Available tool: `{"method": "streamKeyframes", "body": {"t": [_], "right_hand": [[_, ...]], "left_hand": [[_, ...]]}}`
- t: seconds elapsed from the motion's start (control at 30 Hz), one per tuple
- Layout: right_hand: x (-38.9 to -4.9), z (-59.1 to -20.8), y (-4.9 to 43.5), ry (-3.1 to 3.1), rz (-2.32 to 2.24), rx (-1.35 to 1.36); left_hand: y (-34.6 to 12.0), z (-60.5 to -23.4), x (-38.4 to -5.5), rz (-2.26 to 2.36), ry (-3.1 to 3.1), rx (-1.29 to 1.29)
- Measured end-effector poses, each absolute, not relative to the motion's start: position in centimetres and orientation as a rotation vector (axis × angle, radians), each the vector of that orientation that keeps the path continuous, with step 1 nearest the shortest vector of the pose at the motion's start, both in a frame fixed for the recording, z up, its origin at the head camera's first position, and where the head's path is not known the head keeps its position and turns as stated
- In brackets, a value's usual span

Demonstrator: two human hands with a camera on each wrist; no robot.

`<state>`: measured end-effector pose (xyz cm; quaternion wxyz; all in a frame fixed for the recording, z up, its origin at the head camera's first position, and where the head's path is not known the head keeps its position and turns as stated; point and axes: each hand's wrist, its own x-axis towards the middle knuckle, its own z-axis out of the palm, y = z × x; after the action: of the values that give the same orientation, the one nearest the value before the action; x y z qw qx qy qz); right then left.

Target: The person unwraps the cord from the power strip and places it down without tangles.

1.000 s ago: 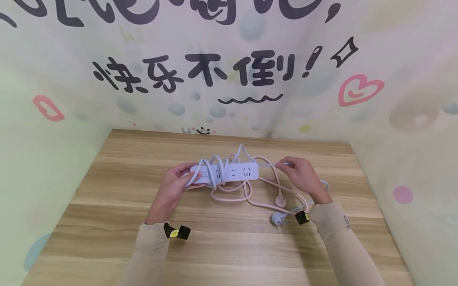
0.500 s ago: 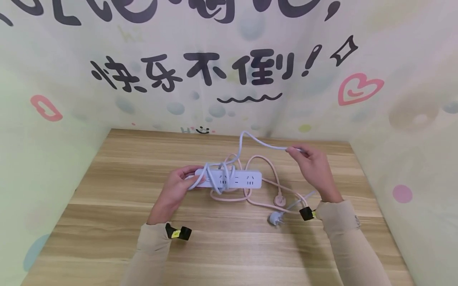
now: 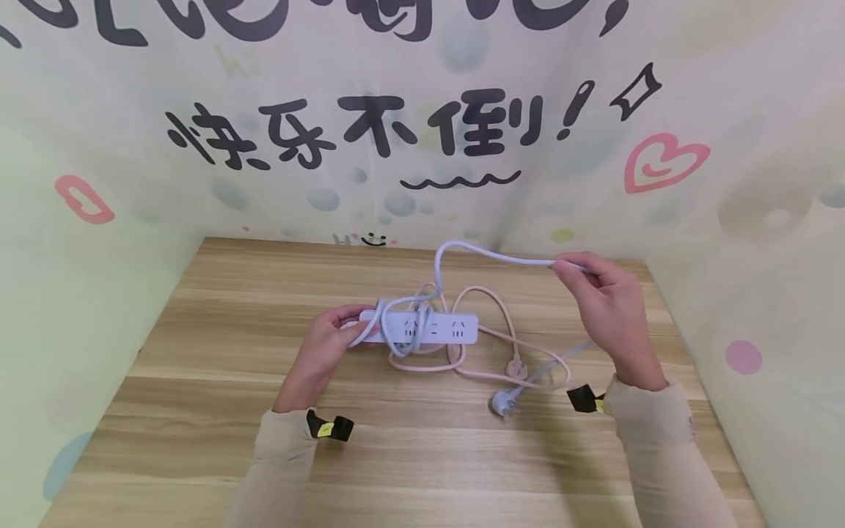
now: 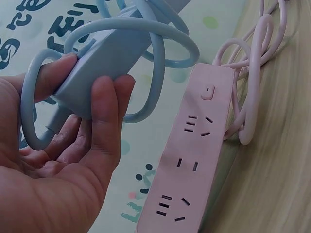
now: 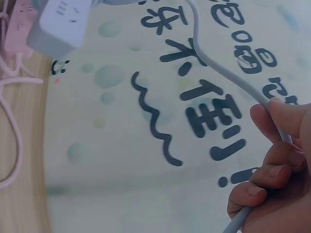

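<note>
My left hand (image 3: 323,348) grips the switch end of a pale blue power strip (image 3: 452,328), thumb on top and fingers beneath. Its blue cord (image 4: 131,25) is looped loosely round the strip's body. Off to the right, my right hand (image 3: 610,312) pinches a length of that cord (image 5: 233,77) between thumb and forefinger, the other fingers curled round it. From there the cord arches back to the strip. The blue plug (image 3: 503,403) lies on the table below the right hand. In the left wrist view a pink power strip (image 4: 187,150) lies below the blue one.
The pink strip's cord (image 3: 491,375) lies in loops on the wooden table (image 3: 409,469), mostly right of the strips, with its pink plug (image 3: 517,368) near the blue one. A printed fabric wall (image 3: 370,198) stands behind the table and along both sides.
My right hand has moved right and up, pulling a longer stretch of blue cord off the strip. The wraps round the strip are looser and fewer. My left hand keeps its grip.
</note>
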<state>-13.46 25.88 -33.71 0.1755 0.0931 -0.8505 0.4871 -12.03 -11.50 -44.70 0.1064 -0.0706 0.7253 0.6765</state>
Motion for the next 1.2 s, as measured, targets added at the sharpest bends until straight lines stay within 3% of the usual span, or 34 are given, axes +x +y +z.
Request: {"method": "streamKeyframes", "body": {"t": [0.43,1.2], "right_hand": [[-11.0,-31.7,26.7,-2.05,1.536,0.528],[-9.1,-31.5,29.1,-2.086,1.836,0.81]], "left_hand": [[-12.0,-44.3,-12.6,2.039,2.166,-0.329],[-12.1,-43.5,-12.8,2.466,1.89,-0.513]]}}
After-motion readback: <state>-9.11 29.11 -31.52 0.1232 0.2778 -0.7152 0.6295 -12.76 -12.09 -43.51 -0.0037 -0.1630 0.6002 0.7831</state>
